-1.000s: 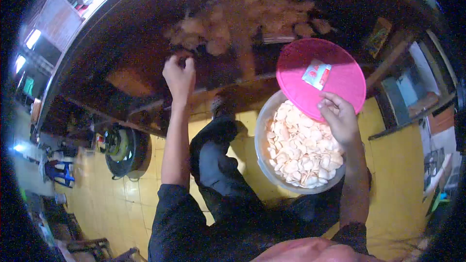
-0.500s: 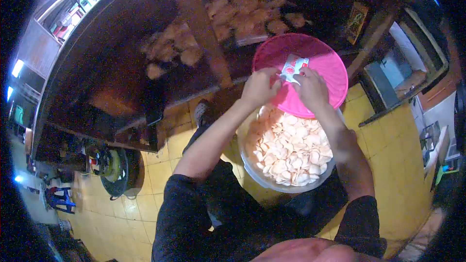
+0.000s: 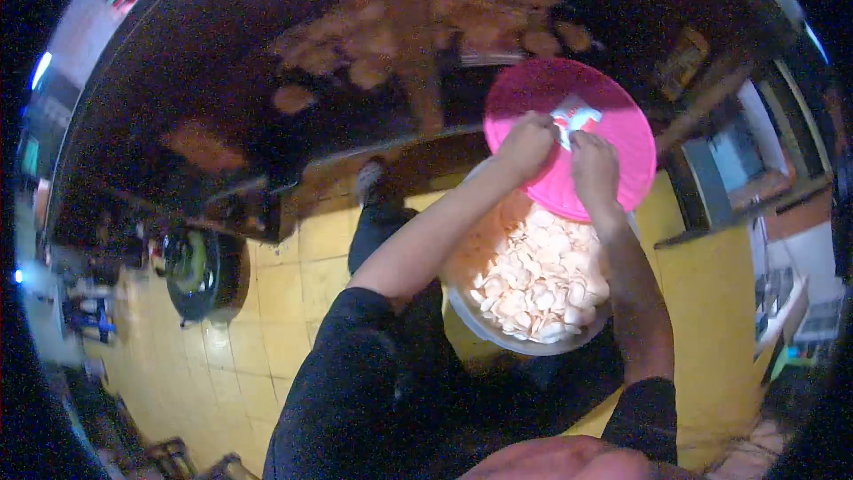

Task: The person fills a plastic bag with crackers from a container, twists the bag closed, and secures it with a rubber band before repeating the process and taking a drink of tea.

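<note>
A small white packet with red print (image 3: 577,117) is over a round pink lid (image 3: 622,156). My left hand (image 3: 530,144) pinches the packet's lower left edge, and my right hand (image 3: 593,164) pinches it just beside, close to the left fingers. The pink lid lies across the far part of a translucent round tub (image 3: 506,342). Pale, thin, round chips (image 3: 542,280) fill the tub, which stands between my legs. My forearms pass over the tub's two sides.
A dark wooden table or shelf (image 3: 355,124) with brownish round pieces (image 3: 373,36) on it spans the far side. A dark round pan (image 3: 197,276) stands at left on the yellow tiled floor (image 3: 284,302). At right stands a wooden-framed piece (image 3: 711,178).
The view has shifted, so the lid, tub and hands appear slightly further right. Both hands still hold the packet, with the fingers a little closer together.
</note>
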The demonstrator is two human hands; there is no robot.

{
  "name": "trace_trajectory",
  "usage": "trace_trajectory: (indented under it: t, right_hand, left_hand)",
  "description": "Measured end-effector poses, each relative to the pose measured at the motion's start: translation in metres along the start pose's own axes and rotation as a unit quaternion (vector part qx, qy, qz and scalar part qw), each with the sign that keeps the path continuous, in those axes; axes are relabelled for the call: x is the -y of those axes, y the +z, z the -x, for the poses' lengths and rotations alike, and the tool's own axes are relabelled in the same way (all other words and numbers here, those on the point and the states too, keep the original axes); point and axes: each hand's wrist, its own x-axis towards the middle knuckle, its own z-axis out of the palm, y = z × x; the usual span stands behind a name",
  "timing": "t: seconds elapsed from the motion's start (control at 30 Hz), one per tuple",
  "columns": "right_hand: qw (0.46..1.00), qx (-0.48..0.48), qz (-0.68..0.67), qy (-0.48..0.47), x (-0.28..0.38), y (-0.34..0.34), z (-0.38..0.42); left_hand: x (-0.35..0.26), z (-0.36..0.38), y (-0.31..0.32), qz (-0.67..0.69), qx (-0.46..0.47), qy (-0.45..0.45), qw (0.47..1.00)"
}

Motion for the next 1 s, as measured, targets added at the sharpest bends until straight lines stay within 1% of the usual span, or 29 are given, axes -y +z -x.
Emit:
trace_trajectory:
  t: [0.03,0.1,0.13,0.17,0.23,0.27,0.3,0.33,0.37,0.4,0.43,0.47,0.5,0.57,0.6,0.63,0.67,0.7,0.77,0.83,0.87,0.9,0.93,0.97,1.0]
  right_hand:
    - [1.000,0.005,-0.016,-0.010,-0.004,0.002,0.001]
    - [0.999,0.018,-0.033,-0.031,-0.003,0.001,0.003]
    - [0.999,0.027,-0.029,-0.038,0.003,-0.005,0.003]
    - [0.998,0.027,-0.037,-0.054,0.012,-0.009,0.001]
    - [0.996,-0.027,0.047,-0.072,0.023,-0.016,0.004]
    - [0.996,-0.024,0.044,-0.079,0.023,-0.013,0.003]
    - [0.998,0.002,0.018,-0.059,0.019,-0.007,0.005]
    - [0.999,0.028,-0.006,-0.036,0.014,-0.003,0.007]
    - [0.999,0.030,-0.004,-0.039,0.011,0.000,0.009]
    - [0.998,0.063,-0.012,-0.017,0.009,0.003,0.007]
    - [0.995,0.098,-0.017,0.005,0.007,0.005,0.006]
    - [0.995,0.099,-0.014,0.000,0.007,0.007,0.008]
    - [0.997,0.082,-0.011,-0.004,0.007,0.008,0.008]
    - [0.998,0.066,-0.009,-0.017,0.007,0.010,0.008]
    - [0.998,0.040,-0.037,-0.002,0.007,0.008,0.007]
    - [0.998,0.017,-0.066,0.015,0.008,0.008,0.007]
    - [0.997,0.021,-0.067,0.014,0.008,0.006,0.007]
    - [0.997,0.030,-0.072,0.025,0.015,-0.007,0.005]
    - [0.995,0.039,-0.077,0.040,0.018,-0.019,0.002]
    - [0.995,0.045,-0.085,0.011,0.013,-0.025,0.003]
    - [0.996,0.045,-0.081,0.017,0.013,-0.029,0.002]
    - [0.984,0.058,-0.163,0.046,0.014,-0.034,0.004]
    - [0.965,0.068,-0.242,0.077,0.012,-0.038,0.004]
    - [0.929,0.075,-0.334,0.138,0.006,-0.039,0.005]
    - [0.932,0.068,-0.323,0.149,0.005,-0.048,0.006]
  left_hand:
    - [-0.002,-0.005,-0.009,-0.030,0.041,-0.002,0.999]
    - [0.004,-0.006,0.003,-0.040,-0.007,0.005,0.999]
    - [-0.004,-0.007,-0.006,-0.091,-0.005,-0.003,0.996]
    - [-0.012,-0.007,-0.021,-0.083,0.040,-0.009,0.996]
    - [-0.016,-0.005,-0.019,-0.076,0.003,-0.001,0.997]
    - [-0.017,-0.004,-0.020,-0.065,-0.013,0.005,0.998]
    - [-0.016,-0.003,-0.018,-0.065,-0.013,-0.001,0.998]
    - [-0.016,0.000,-0.016,-0.064,0.010,-0.014,0.998]
    - [-0.016,0.001,-0.013,-0.062,0.031,-0.025,0.997]
    - [-0.012,0.000,-0.011,-0.064,0.026,-0.028,0.997]
    - [-0.009,0.000,-0.008,-0.084,0.027,-0.009,0.996]
    - [-0.007,-0.001,-0.005,-0.104,0.029,0.010,0.994]
    - [-0.009,-0.001,-0.008,-0.105,0.023,0.007,0.994]
    - [-0.022,-0.002,-0.019,-0.080,0.009,-0.049,0.996]
    - [-0.026,-0.004,-0.024,-0.080,0.005,-0.054,0.995]
    - [-0.029,-0.004,-0.029,-0.090,-0.009,-0.026,0.996]
    - [-0.032,-0.004,-0.033,-0.100,-0.020,0.003,0.995]
    - [-0.035,-0.004,-0.037,-0.098,-0.017,0.001,0.995]
    - [-0.040,-0.005,-0.044,-0.086,-0.033,-0.025,0.995]
    - [-0.043,-0.002,-0.046,-0.073,-0.037,-0.034,0.996]
    - [-0.041,-0.002,-0.048,-0.049,-0.046,-0.059,0.996]
    - [-0.041,-0.001,-0.049,-0.021,-0.053,-0.082,0.995]
    - [-0.038,-0.001,-0.045,-0.010,-0.050,-0.074,0.996]
    - [-0.033,-0.001,-0.043,0.017,-0.044,-0.098,0.994]
    - [-0.028,-0.002,-0.038,0.044,-0.041,-0.120,0.991]
